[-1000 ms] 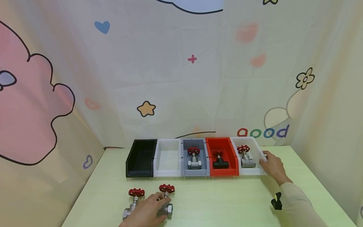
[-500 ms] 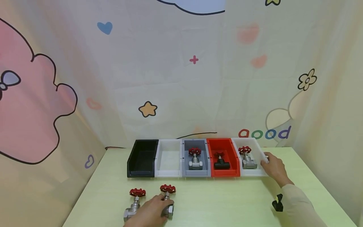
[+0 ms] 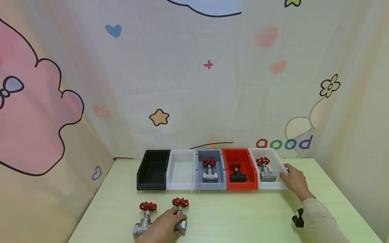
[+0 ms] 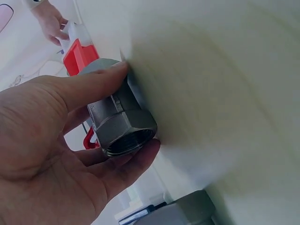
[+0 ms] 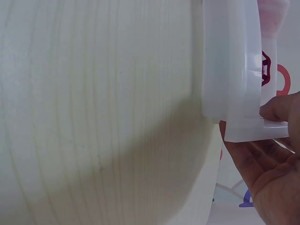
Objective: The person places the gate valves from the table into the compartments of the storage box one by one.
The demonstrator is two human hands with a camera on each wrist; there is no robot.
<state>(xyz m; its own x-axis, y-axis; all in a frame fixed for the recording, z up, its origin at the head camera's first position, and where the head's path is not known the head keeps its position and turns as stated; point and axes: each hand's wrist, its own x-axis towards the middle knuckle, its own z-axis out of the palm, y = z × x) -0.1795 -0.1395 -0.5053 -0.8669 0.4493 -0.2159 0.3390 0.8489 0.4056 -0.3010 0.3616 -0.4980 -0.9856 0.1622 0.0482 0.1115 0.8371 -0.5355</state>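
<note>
Left fingers [image 4: 137, 165] farther over partly hidden valve [image 4: 115, 125]

The right arm wears a long sleeve [image 3: 323, 219] of pale cream cloth, plain and softly shaded along its folds, running off the near edge of the head view. Its cuff [image 3: 309, 203] stops at the wrist, and the right hand [image 3: 294, 182] is bare. Just left of the sleeve shows a small black piece [image 3: 297, 221] with a yellow patch; whether it is fastened to the arm cannot be told. The left hand [image 3: 164, 226] is bare too, its palm [image 4: 61, 192] finely creased, its fingers [image 4: 133, 166] tapering.
</note>
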